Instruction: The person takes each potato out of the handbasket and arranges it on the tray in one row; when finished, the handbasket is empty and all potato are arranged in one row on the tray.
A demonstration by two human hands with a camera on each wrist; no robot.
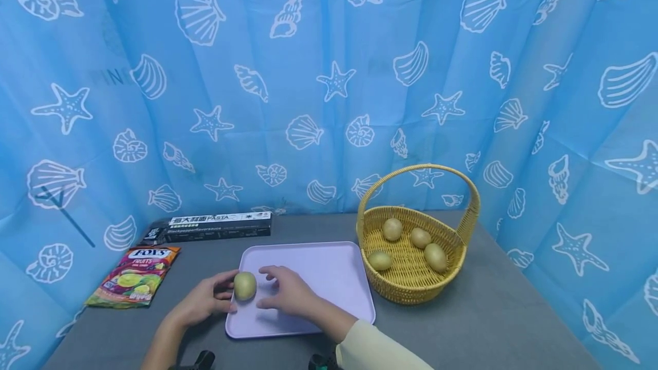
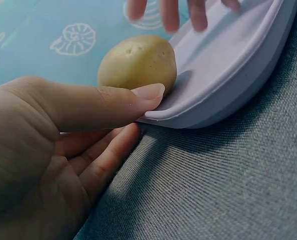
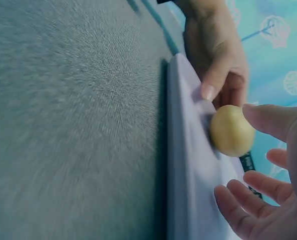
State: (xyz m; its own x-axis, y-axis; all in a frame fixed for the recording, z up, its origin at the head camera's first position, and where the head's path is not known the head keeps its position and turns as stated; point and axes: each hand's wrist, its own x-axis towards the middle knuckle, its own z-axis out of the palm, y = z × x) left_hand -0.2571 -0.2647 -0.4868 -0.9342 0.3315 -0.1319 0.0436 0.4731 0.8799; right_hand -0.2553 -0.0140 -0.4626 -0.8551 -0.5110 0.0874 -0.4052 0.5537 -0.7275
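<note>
A potato point(image 1: 245, 286) lies on the lilac tray point(image 1: 329, 278) by its left edge. Around the potato's left side curves my left hand point(image 1: 205, 300), its fingertips at the tray rim and the fingers loosely bent. In the left wrist view the left thumb point(image 2: 148, 93) crosses in front of the potato point(image 2: 138, 62), and the other fingers sit low by the tray corner. My right hand point(image 1: 290, 293) hovers over the tray just right of the potato, thumb and fingers spread. The right wrist view has a gap between those fingers point(image 3: 238, 200) and the potato point(image 3: 232, 131).
A yellow wicker basket point(image 1: 411, 293) with a tall handle stands right of the tray, several potatoes inside. Behind the tray on the left lies a black pasta box point(image 1: 218, 229). A FOX'S candy bag point(image 1: 135, 278) lies far left. A blue shell-print curtain point(image 1: 329, 101) hangs behind the grey table.
</note>
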